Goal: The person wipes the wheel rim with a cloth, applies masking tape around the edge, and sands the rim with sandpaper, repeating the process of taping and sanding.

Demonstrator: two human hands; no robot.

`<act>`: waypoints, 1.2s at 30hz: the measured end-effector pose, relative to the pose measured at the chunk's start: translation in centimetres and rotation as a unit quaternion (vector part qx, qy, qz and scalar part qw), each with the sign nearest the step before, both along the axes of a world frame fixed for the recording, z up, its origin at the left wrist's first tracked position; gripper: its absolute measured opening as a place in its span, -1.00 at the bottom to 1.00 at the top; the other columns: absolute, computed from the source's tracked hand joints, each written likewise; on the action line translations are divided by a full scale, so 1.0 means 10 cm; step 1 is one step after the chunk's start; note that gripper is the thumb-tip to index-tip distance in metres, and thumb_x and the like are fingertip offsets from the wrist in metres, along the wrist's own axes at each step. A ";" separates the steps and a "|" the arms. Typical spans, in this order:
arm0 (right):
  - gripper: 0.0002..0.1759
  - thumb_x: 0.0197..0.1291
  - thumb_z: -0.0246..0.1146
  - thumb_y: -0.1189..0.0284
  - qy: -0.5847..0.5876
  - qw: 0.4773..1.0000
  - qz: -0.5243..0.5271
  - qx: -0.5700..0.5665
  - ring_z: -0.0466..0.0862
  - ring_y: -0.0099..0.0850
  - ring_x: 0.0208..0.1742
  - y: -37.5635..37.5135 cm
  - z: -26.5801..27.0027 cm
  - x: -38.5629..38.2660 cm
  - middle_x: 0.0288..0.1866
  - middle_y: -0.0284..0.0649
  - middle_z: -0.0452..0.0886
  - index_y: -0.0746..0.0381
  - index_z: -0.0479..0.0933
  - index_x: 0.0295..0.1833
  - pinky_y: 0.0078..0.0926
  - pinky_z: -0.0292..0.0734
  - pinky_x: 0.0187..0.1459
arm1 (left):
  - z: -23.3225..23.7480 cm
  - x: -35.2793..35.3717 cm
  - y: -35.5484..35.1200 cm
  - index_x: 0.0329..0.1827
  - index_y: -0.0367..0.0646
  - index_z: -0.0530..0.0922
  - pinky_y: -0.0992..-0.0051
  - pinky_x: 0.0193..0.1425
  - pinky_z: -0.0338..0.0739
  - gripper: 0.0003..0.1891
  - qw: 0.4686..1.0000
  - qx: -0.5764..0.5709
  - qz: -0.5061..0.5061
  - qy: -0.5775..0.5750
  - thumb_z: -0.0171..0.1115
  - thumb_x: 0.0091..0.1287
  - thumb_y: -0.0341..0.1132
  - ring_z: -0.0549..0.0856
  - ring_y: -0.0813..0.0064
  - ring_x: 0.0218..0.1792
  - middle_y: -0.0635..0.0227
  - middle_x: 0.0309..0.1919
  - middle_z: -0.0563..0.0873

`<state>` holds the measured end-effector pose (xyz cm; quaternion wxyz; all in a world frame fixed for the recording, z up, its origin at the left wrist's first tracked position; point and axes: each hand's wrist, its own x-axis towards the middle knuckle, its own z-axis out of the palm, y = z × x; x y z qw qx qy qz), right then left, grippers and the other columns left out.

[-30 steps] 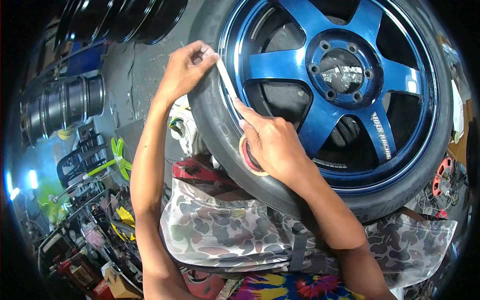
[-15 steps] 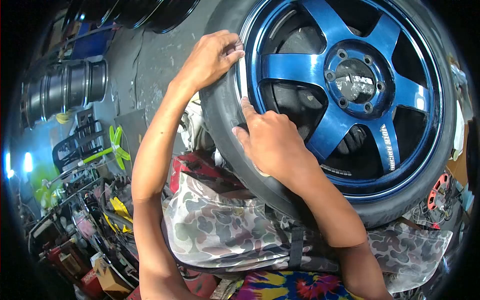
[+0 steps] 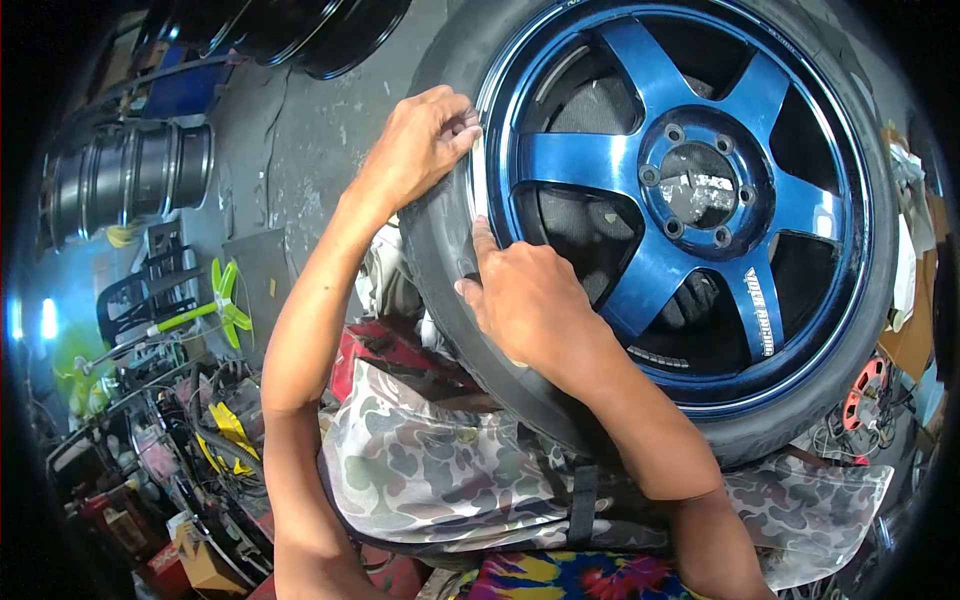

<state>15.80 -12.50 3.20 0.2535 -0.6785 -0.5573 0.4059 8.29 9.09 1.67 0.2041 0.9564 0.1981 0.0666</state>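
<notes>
Laid flat now along the blue rim lip at upper centre of frame, no longer stretched free as a second ago: tape strip, top end pinched in closed left hand grip, lower end pressed by right hand, grip state there not discernible; section judged seated.

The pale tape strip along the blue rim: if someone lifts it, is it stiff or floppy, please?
Probably floppy: the tape strip bends along the curve of the blue rim. Likely very light, since it looks thin and narrow. Perhaps sticky, not slippery: it lies flat between the left hand and the right hand.
</notes>
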 end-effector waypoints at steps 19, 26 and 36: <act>-0.21 0.46 0.27 0.21 -0.006 1.000 0.002 0.003 0.79 0.20 -0.15 -0.04 -0.07 0.00 -0.26 0.24 0.75 0.59 0.30 0.55 0.09 0.69 0.03 | -0.02 -0.02 0.00 -0.21 -0.29 0.66 0.33 -0.20 0.54 -0.81 0.998 -0.052 0.030 -0.011 0.38 0.35 -0.31 0.61 0.31 -0.37 0.23 -0.35 0.61; -0.24 0.47 0.26 0.22 -0.003 1.000 -0.011 -0.009 0.77 0.21 -0.23 -0.12 0.01 -0.01 -0.30 0.25 0.73 0.57 0.31 0.55 0.08 0.68 -0.05 | -0.07 -0.03 -0.02 -0.17 -0.29 0.67 0.37 -0.22 0.53 -0.81 0.998 -0.030 0.010 -0.045 0.38 0.37 -0.31 0.59 0.37 -0.37 0.26 -0.35 0.59; -0.24 0.42 0.30 0.24 -0.046 0.999 0.015 -0.010 0.81 0.10 -0.21 -0.04 0.02 0.01 -0.30 0.15 0.76 0.56 0.35 0.53 0.01 0.72 -0.06 | -0.09 0.01 0.00 -0.17 -0.30 0.67 0.29 -0.17 0.56 -0.83 0.999 -0.010 -0.015 -0.034 0.39 0.35 -0.35 0.65 0.23 -0.33 0.19 -0.34 0.61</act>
